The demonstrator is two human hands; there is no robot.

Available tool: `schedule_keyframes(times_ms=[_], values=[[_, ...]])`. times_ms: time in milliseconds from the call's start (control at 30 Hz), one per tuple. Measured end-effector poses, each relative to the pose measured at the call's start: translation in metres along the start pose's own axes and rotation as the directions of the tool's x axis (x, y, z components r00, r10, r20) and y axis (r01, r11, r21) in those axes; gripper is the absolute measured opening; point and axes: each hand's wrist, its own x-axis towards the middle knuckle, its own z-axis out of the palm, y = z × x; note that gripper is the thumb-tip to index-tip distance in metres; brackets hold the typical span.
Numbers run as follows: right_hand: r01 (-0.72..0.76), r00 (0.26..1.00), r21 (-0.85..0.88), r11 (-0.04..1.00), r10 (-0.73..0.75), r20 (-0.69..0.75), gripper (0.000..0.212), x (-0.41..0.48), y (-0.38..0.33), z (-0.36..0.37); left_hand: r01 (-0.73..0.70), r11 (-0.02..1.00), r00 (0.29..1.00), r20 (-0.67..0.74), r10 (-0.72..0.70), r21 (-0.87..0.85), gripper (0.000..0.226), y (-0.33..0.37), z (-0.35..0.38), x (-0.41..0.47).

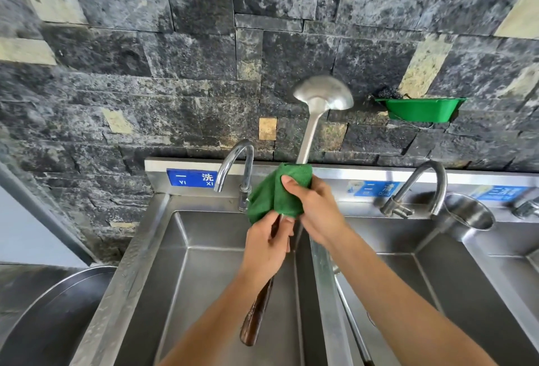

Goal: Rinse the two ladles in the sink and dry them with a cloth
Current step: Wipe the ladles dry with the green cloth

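I hold a long steel ladle (pixel 322 94) upright over the sink divider (pixel 323 278), its bowl high against the stone wall and its dark wooden handle (pixel 256 316) pointing down toward me. My left hand (pixel 267 244) grips the shaft just below a green cloth (pixel 272 193). My right hand (pixel 316 208) is wrapped around the cloth, which is bunched around the shaft. A second ladle lies in the right basin: its bowl (pixel 466 211) rests on the sink's back ledge and its thin shaft (pixel 351 319) runs down toward me.
Two steel basins (pixel 210 275) sit side by side, each with a curved faucet (pixel 233 164) behind it. A green plastic holder (pixel 420 108) with a dark scrubber hangs on the wall at right. A large round steel pan (pixel 52 316) stands at lower left.
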Motion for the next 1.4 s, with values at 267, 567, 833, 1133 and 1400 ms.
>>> schedule_keyframes(times_ms=[267,567,833,1133,1400], values=[[0.124,0.984,0.012,0.992,-0.121,-0.129,0.025,0.056,-0.063,-0.012,0.000,1.000,1.000,0.029,0.001,-0.009,0.034,0.008,0.014,-0.012],[0.106,0.990,-0.207,0.973,-0.085,0.108,0.027,0.022,-0.020,-0.026,-0.067,0.974,0.984,0.175,0.029,0.218,0.032,0.044,-0.033,0.024],[0.053,0.948,-0.289,0.956,0.042,0.315,0.014,0.026,-0.022,-0.004,0.252,0.966,0.968,0.015,-0.251,-0.066,0.034,0.094,-0.038,0.114],[0.050,0.889,-0.493,0.869,0.186,0.418,0.013,-0.022,0.016,-0.010,0.210,0.916,0.891,-0.320,-0.323,-0.341,0.021,0.100,-0.063,0.131],[0.119,0.928,-0.712,0.692,0.178,0.328,0.032,-0.100,0.049,-0.039,0.141,0.965,0.809,-0.536,-0.242,-0.223,0.035,0.079,-0.097,0.141]])
